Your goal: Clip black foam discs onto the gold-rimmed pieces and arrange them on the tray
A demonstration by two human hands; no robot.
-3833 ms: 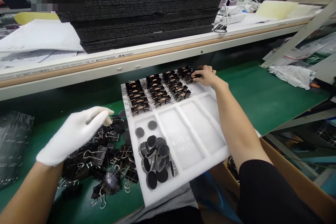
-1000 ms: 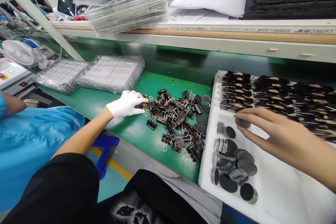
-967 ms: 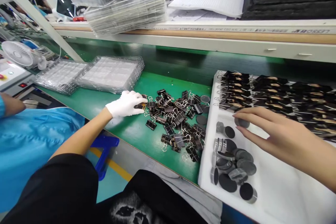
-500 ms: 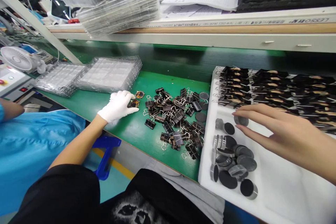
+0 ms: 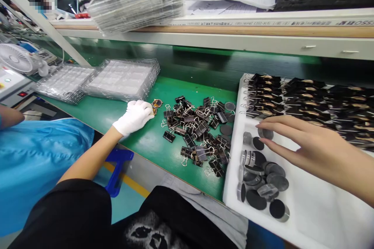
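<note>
My left hand [image 5: 136,117], in a white glove, has its fingers closed around a small round watch-like part, mostly covered by the fingertips. A second round part [image 5: 157,103] with gold and black colouring lies just beyond it on the green table. To the right is a heap of black binder clips [image 5: 198,124]. My bare right hand [image 5: 304,144] pinches a round clear and grey disc [image 5: 265,134] between thumb and fingers over the white foam tray [image 5: 309,210]. Loose black and clear discs [image 5: 271,175] lie in that tray, below the hand.
Rows of clipped parts [image 5: 306,95] fill the tray's back. Clear plastic trays [image 5: 119,79] sit at the table's left, and more are stacked on the shelf [image 5: 204,39] above. A person's blue clothing [image 5: 43,163] and a fan [image 5: 17,58] are at the left.
My left fingers have closed over the nearer round part, which showed more before. My right hand still pinches its disc. The view has shifted slightly.
</note>
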